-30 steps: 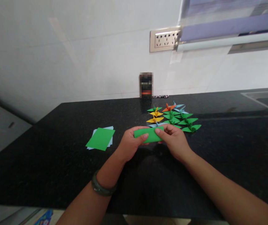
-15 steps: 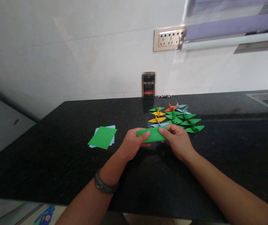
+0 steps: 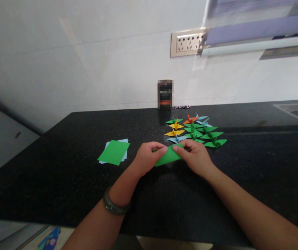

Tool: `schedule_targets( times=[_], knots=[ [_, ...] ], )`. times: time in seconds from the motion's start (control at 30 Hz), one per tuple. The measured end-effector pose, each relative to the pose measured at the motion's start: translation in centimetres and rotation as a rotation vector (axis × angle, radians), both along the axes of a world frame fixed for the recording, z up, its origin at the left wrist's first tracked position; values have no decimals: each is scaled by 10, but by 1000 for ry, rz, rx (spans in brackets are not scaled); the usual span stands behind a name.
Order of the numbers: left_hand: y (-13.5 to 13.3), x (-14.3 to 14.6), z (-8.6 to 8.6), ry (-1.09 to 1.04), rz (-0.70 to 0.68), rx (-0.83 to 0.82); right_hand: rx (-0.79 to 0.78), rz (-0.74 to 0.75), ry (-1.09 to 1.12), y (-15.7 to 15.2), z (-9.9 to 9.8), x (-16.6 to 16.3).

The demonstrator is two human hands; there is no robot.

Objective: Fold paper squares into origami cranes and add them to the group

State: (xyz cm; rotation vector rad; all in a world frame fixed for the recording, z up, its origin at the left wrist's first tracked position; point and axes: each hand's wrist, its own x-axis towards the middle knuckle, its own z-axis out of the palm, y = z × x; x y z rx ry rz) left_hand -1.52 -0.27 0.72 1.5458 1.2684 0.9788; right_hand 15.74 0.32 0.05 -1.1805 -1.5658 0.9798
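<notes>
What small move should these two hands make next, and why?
I would probably slide the thumbs apart along the green paper to press it flat: the left hand and right hand pinch it, thumbs close together, and it looks folded, narrower than the flat green sheet.

Sheet (image 3: 169, 157) before the cranes (image 3: 193, 133) — paper stack (image 3: 114, 152) to its left

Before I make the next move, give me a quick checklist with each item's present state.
1. Left hand gripping the folded green paper: ok, thumb on top.
2. Right hand gripping the same paper: ok, thumb on top.
3. Paper's edges lined up: cannot tell, hands cover parts.
4. Nearest light-blue crane apart from the fingers: cannot tell.
5. Loose sheets squared up: not ok, the green top sheet sits askew over light-blue ones.
</notes>
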Motion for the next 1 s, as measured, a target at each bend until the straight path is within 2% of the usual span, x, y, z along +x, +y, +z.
schedule_targets(
  times=[0.13, 0.33, 0.57, 0.67, 0.83, 1.0],
  knots=[
    [-2, 0, 3, 101, -25, 52, 1, 18, -5, -3, 2, -3],
    [-2, 2, -1, 47, 43, 49, -200, 80, 212, -6, -2, -8],
    [-3, 1, 3, 122, -31, 57, -194, 53, 185, -6, -2, -7],
    [-4, 2, 2, 45, -17, 0, -197, 48, 205, -7, -1, -9],
    [-6, 8, 0, -213, 74, -90, -285, 78, 333, -13, -4, -17],
    [-8, 13, -1, -305, 126, -102, -326, 75, 338, -14, -11, -21]
  ],
)
